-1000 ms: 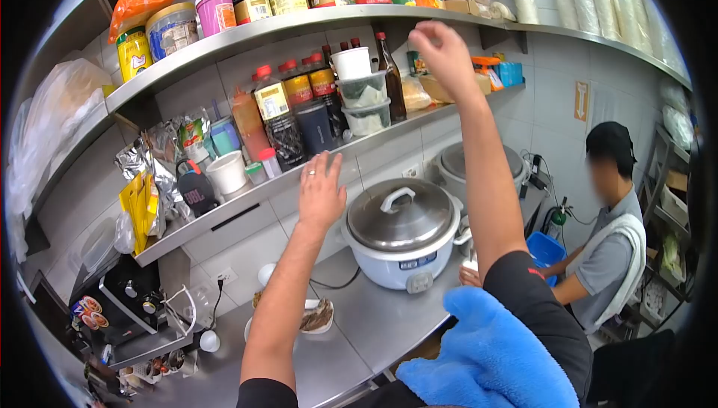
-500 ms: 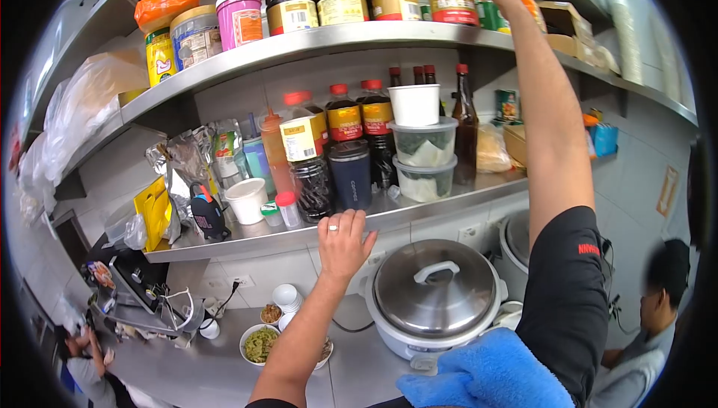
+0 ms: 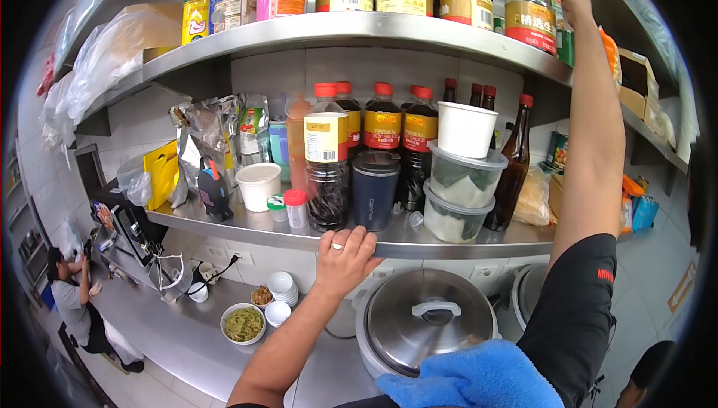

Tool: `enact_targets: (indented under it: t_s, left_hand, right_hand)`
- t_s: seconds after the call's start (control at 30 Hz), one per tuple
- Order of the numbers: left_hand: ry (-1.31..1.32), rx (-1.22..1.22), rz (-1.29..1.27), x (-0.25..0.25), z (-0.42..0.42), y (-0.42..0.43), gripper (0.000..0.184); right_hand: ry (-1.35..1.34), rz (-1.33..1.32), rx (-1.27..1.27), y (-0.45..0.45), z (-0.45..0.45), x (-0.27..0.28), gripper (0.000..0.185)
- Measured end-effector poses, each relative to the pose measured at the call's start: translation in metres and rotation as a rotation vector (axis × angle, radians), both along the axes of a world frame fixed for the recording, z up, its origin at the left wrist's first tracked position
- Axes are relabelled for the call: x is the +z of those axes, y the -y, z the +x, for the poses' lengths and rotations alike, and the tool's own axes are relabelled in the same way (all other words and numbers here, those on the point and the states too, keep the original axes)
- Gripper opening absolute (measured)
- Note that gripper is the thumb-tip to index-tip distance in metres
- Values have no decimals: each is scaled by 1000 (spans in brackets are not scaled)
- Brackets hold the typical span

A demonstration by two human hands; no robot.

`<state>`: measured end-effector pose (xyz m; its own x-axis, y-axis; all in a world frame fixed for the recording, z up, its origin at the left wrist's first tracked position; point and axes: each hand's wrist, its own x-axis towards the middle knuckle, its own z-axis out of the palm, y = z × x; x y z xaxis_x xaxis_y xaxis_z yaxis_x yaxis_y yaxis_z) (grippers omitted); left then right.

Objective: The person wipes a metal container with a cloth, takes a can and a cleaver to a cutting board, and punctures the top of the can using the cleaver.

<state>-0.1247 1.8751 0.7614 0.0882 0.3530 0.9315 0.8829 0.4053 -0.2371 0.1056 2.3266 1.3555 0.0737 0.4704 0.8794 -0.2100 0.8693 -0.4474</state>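
My left hand (image 3: 345, 258), with a ring on one finger, has its fingers curled over the front edge of the lower steel shelf (image 3: 299, 237). Just behind it stand a dark coffee tumbler (image 3: 374, 192) and a soy sauce bottle (image 3: 327, 183). My right hand (image 3: 576, 2) is raised to the upper shelf (image 3: 359, 32), beside a large bottle with a red and gold label (image 3: 529, 23) and green cans (image 3: 565, 43). Its fingers are mostly hidden, so what they touch is unclear. Stacked tubs (image 3: 460, 217) carry a white paper cup (image 3: 466, 130) nearby.
Below is a large lidded cooker (image 3: 426, 318), with a blue towel (image 3: 479, 378) in front of it. A bowl of green food (image 3: 243, 324) and stacked white cups (image 3: 281, 285) sit on the counter (image 3: 187, 333). One person (image 3: 78, 303) stands far left; another's head (image 3: 651, 370) shows lower right.
The view has shifted, bringing the lower shelf closer and cropping the upper bottles. My left hand still rests on the shelf edge. My right hand remains raised by the labelled bottle on the upper shelf.
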Motion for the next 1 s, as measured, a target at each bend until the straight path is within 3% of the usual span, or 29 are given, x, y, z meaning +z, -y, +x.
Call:
enact_targets:
  t_s: [0.13, 0.3, 0.43, 0.83, 1.0]
  left_hand:
    - [-14, 0, 5, 3, 0, 2, 66]
    - [-52, 26, 31, 0, -3, 2, 57]
    - [-50, 40, 38, -1, -4, 0, 56]
    - [-8, -17, 46, 1, 0, 1, 52]
    - [14, -26, 52, 0, 0, 2, 60]
  right_hand:
    - [145, 39, -13, -36, -10, 20, 73]
    - [335, -135, -259, -47, -25, 33, 90]
    - [408, -152, -313, -59, -32, 42, 93]
    - [172, -82, -279, -127, -22, 59, 103]
    - [33, -23, -758, -66, 0, 51, 142]
